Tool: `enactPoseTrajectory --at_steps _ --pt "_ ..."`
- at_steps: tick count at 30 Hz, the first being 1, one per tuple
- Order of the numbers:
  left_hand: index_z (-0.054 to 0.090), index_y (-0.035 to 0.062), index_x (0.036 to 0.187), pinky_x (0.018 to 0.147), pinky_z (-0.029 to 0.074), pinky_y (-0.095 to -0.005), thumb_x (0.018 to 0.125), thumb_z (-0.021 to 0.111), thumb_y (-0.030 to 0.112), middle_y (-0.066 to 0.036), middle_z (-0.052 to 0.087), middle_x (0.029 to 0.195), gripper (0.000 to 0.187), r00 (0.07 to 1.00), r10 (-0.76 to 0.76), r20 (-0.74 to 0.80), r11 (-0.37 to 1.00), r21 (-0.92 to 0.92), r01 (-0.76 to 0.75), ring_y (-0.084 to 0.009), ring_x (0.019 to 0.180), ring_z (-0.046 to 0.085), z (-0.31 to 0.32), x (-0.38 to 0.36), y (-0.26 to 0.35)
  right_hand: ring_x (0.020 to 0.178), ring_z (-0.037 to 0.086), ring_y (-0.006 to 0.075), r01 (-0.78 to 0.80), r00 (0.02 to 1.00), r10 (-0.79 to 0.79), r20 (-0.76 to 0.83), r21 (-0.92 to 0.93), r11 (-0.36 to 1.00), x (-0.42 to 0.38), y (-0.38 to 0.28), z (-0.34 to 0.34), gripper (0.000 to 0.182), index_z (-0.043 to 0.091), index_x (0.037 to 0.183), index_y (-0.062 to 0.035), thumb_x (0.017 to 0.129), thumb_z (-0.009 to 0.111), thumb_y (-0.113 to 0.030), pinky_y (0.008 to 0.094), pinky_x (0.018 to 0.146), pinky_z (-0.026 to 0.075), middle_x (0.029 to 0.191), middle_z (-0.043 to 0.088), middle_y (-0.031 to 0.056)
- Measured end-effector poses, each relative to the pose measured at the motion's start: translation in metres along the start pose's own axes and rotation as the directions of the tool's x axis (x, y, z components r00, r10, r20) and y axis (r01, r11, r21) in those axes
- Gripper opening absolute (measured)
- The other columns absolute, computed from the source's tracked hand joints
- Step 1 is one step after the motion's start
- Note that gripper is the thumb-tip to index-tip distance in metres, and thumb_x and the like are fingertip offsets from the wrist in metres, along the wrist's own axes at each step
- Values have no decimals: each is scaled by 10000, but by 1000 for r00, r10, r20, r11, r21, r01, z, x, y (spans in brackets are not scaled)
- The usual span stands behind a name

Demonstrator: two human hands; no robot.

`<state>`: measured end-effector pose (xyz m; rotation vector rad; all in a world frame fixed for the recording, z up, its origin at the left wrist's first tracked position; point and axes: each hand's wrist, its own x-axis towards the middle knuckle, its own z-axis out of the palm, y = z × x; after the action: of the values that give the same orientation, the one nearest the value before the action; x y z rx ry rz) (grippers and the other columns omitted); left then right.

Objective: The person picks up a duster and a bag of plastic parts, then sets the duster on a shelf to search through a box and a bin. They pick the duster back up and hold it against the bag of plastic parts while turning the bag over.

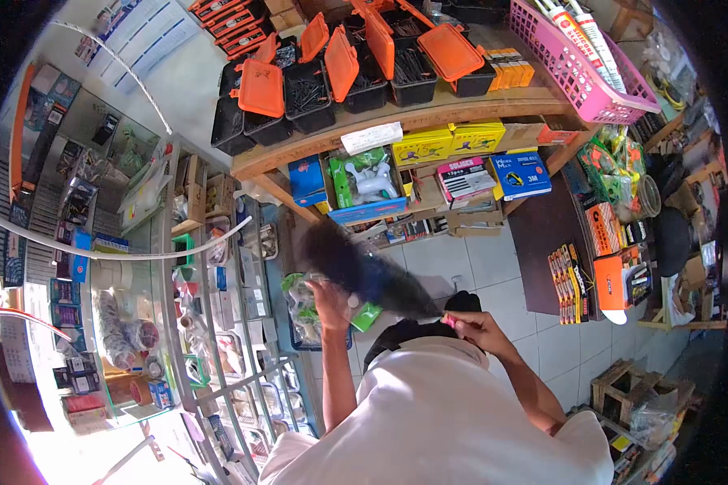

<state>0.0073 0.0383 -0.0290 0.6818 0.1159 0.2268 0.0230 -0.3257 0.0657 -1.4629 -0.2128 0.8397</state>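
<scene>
In my right hand [471, 330] is the pink handle of a feather duster [380, 279], fingers closed round it. The duster's dark feathers are smeared by motion and stretch up and left, across the front of my left hand [330, 305]. My left hand is bent at a clear plastic pack [298, 297] with green labels, its fingers partly hidden. On the thumb side of that hand a bright green card [366, 317] shows. Below the pack is a dark basket [311, 346].
Ahead, a wooden shelf [429, 113] carries black bins with orange lids [340, 65] and a pink basket [534, 36] of silicone tubes. Boxed goods, including a blue box [519, 175], sit beneath. Glass cabinets [137, 267] line the left. A wooden crate [623, 388] stands right.
</scene>
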Motion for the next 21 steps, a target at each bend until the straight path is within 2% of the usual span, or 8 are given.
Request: enactPoseTrajectory --at_steps 1,2,6,9,14,16,18,21 --pt "429 93 1340 1011 388 -387 965 395 472 -68 567 1225 535 972 -42 231 945 -307 113 -255 1129 520 18 6 13 673 442 39 -70 998 70 -6 20 997 0 -4 1 329 574 1264 -58 949 570 -150 215 604 406 855 628 -29" --pt "444 101 1325 980 399 -392 959 397 511 -65 579 1183 552 993 -90 -77 987 -144 79 -242 1072 536 41 1 16 669 452 42 -138 990 138 -11 40 990 1 -6 0 326 577 1260 -56 945 573 -141 213 607 412 855 637 -26" --pt "454 110 1318 914 427 -382 946 369 576 -48 592 1133 603 967 105 -231 951 307 -30 -215 1013 550 -2 -6 -10 579 421 42 15 992 -14 123 -3 1000 7 7 -3 332 574 1273 -70 966 539 -192 214 537 366 672 530 -41" --pt "477 109 1298 873 443 -363 934 325 626 -32 598 1123 650 978 -119 -170 991 -77 108 -194 1008 554 51 -2 19 569 411 43 -108 993 103 53 103 989 10 0 -3 325 601 1234 -56 981 507 -238 215 515 341 632 469 -41" --pt "450 91 1333 886 466 -375 939 320 615 -54 572 1182 668 890 -76 -450 995 -94 38 -239 1019 563 42 -1 8 539 379 34 -186 979 185 84 0 983 15 -9 -3 347 620 1182 -36 975 505 -290 197 480 294 620 445 -53" --pt "415 90 1371 965 420 -435 928 340 623 -75 536 1277 698 979 57 -195 998 24 -53 -268 1115 531 52 -3 13 564 379 28 -63 990 67 128 -36 997 17 0 -5 322 629 1161 -40 983 498 -274 201 510 313 633 455 -51" --pt "388 95 1394 951 430 -456 917 333 648 -92 521 1292 732 960 -82 -266 982 -185 33 -280 1119 525 48 2 21 568 382 31 -90 993 86 82 49 995 18 0 -1 336 629 1165 -41 981 502 -292 200 511 313 638 458 -52" --pt "443 106 1352 952 429 -440 934 317 627 -94 564 1230 679 917 -85 -389 996 -49 72 -262 1110 531 39 -6 20 574 378 35 -105 992 99 72 87 991 18 2 0 362 625 1182 -55 980 504 -329 205 507 305 652 454 -59"
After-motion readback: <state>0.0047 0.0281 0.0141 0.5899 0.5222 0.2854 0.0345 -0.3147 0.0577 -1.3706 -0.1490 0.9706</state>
